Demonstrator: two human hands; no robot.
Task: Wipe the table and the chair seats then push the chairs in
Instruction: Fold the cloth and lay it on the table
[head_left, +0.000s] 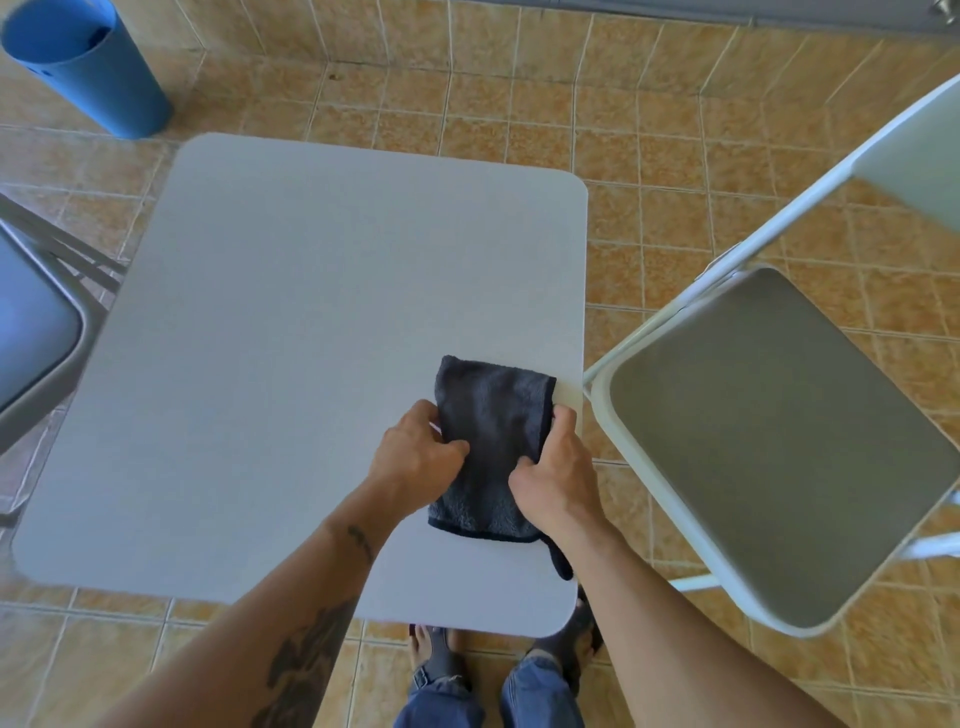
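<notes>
The dark cloth lies folded on the table between my hands: my left hand pinches its left edge, my right hand grips its right edge. A chair stands just right of my right fingers.
</notes>
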